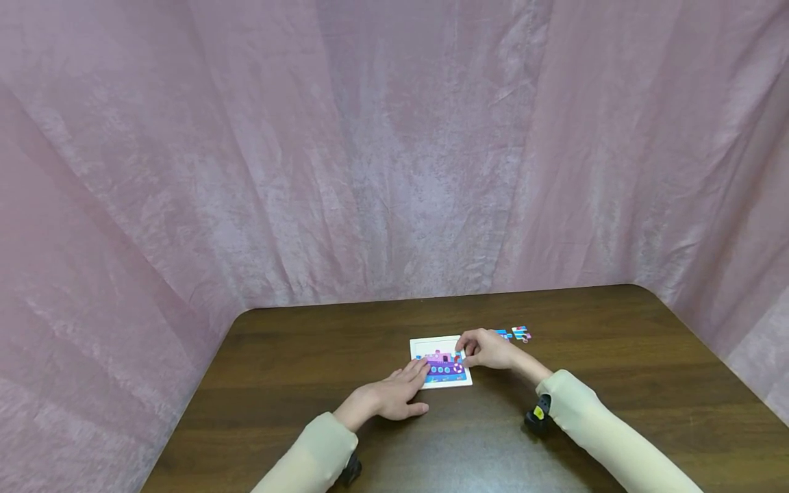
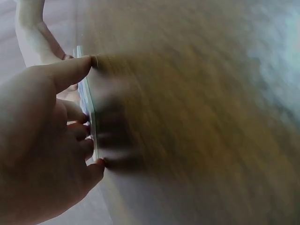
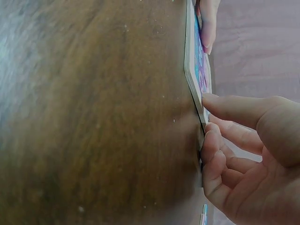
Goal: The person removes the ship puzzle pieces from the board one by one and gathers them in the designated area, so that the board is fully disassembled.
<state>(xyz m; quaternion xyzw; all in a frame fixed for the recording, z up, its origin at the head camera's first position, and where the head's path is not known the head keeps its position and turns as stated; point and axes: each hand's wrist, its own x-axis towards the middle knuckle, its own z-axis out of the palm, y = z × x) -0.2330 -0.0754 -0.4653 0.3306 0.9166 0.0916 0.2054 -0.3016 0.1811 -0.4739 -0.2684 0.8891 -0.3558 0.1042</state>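
Observation:
A jigsaw puzzle in a white frame tray point(image 1: 440, 384) lies on the table, with a purple and pink ship picture point(image 1: 439, 370) partly filled in. Its upper part shows bare white. My left hand point(image 1: 396, 395) rests with extended fingers on the tray's left side, the thumb out on the tabletop. At the right edge, my right hand point(image 1: 490, 350) has its thumb and forefinger around a small red and blue puzzle piece point(image 1: 457, 357), mostly hidden by the fingers. In the right wrist view, the right thumb point(image 3: 229, 108) touches the puzzle's edge while the other fingers curl beside it.
Loose puzzle pieces point(image 1: 521, 333) lie beyond the right hand, one partly covered by it. The brown wooden table point(image 1: 320, 356) has rounded far corners. Pink curtains point(image 1: 394, 150) hang behind and along both sides. Each wrist wears a small black camera point(image 1: 539, 415).

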